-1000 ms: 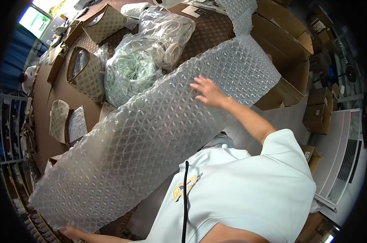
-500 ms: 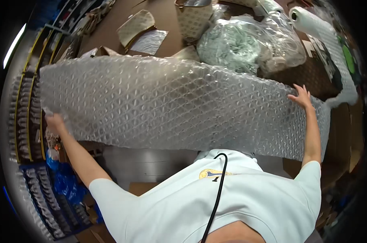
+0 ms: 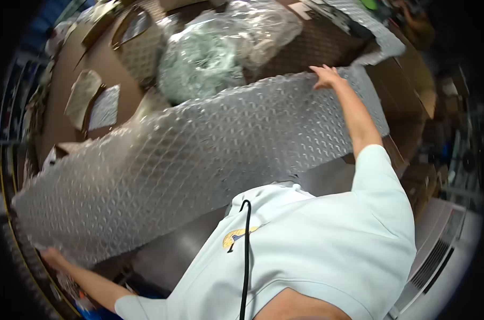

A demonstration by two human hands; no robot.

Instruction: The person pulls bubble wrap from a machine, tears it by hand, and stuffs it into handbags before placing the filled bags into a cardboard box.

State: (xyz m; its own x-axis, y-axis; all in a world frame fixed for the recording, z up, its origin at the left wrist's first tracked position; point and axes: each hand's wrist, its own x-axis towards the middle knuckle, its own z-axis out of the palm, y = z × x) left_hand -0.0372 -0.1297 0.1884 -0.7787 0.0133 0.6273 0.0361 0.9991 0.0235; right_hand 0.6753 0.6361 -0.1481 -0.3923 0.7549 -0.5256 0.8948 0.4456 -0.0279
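We stretch the bubble wrap sheet (image 3: pixel 199 154) lengthwise over the table (image 3: pixel 60 90), our left hand (image 3: pixel 52 257) pinching its near-left corner and our right hand (image 3: pixel 326 76) pressing spread fingers flat on its far-right edge.

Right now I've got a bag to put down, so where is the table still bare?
Bare brown table shows at the left, between the flat patterned pieces and the bubble wrap sheet. The far middle is crowded: plastic bags and a patterned handbag. The left hand and right hand stretch the sheet across the rest.
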